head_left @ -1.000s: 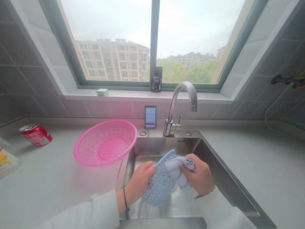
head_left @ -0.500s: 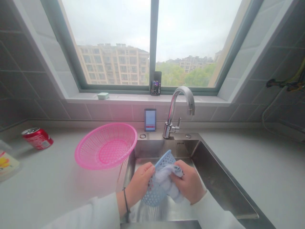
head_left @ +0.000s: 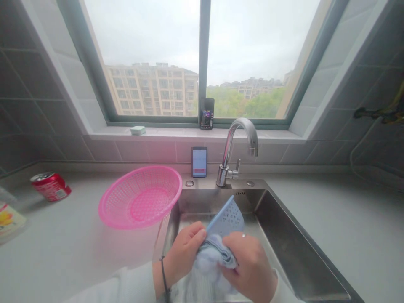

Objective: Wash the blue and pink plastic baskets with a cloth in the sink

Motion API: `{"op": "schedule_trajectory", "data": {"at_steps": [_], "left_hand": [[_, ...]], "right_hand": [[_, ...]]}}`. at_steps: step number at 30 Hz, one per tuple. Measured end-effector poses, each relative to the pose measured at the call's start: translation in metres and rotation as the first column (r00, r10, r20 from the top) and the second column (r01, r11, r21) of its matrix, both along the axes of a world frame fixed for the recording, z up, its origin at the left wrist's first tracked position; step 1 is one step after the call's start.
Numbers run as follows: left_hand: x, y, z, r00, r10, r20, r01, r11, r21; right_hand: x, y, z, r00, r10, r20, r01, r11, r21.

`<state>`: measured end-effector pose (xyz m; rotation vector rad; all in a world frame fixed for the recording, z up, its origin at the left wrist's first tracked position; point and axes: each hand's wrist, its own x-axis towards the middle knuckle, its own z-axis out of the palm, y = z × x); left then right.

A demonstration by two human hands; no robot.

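Note:
Over the sink (head_left: 279, 235), my left hand (head_left: 187, 246) grips the rim of a light blue plastic basket (head_left: 227, 216) with small holes. The basket is tilted, its far rim pointing up and to the right. My right hand (head_left: 249, 263) is closed on a bunched white and grey-blue cloth (head_left: 217, 250), which lies against the basket's near side. White foam seems to cling around the cloth. The lower part of the basket is hidden behind the cloth and my right hand.
A pink colander (head_left: 143, 198) stands left of the sink. Behind the basin rises a chrome faucet (head_left: 243, 126), with a small screen device (head_left: 199, 162) beside it. A red can (head_left: 52, 187) and a plastic package (head_left: 11, 219) sit far left. A phone (head_left: 207, 113) leans against the window.
My right hand and the cloth have moved down and toward me along the basket. The basket has turned so its perforated side faces more to the right.

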<state>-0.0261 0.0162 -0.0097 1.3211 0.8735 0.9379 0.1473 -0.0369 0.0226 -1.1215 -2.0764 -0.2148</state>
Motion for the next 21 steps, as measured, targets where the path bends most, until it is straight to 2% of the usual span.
{"op": "schedule_trajectory", "data": {"at_steps": [4,7,10,12,13,15,18,21], "left_hand": [[0.005,-0.003,0.001,1.000,-0.004,-0.016,0.003,0.997,-0.072],[0.007,-0.002,-0.004,1.000,-0.003,-0.004,0.003,0.996,-0.088],[0.004,0.001,-0.009,0.999,0.028,-0.028,-0.029,0.999,-0.042],[0.002,0.003,-0.009,0.997,0.048,-0.057,-0.046,0.999,0.026],[0.001,0.004,-0.008,0.996,0.050,-0.072,-0.046,0.997,0.054],[-0.001,0.003,-0.006,0.995,0.032,-0.095,-0.026,0.998,0.065],[0.001,0.000,-0.005,0.994,-0.030,-0.101,0.026,0.999,-0.035],[0.004,-0.002,-0.009,0.992,-0.080,-0.097,0.071,0.993,-0.094]], "right_hand": [[0.050,0.021,0.008,0.975,-0.205,-0.086,0.205,0.979,-0.010],[0.054,0.022,0.008,0.954,-0.288,-0.089,0.291,0.956,0.034],[0.016,0.007,-0.001,0.989,-0.147,0.013,0.145,0.982,0.120],[-0.013,-0.003,-0.008,0.994,-0.053,0.098,0.040,0.990,0.133],[-0.022,-0.006,-0.010,0.992,0.012,0.124,-0.031,0.987,0.159],[-0.023,-0.006,-0.009,0.990,0.031,0.138,-0.054,0.985,0.163],[0.013,0.009,0.001,0.993,-0.095,0.067,0.087,0.990,0.113],[0.050,0.022,0.008,0.954,-0.298,-0.035,0.300,0.952,0.062]]}}
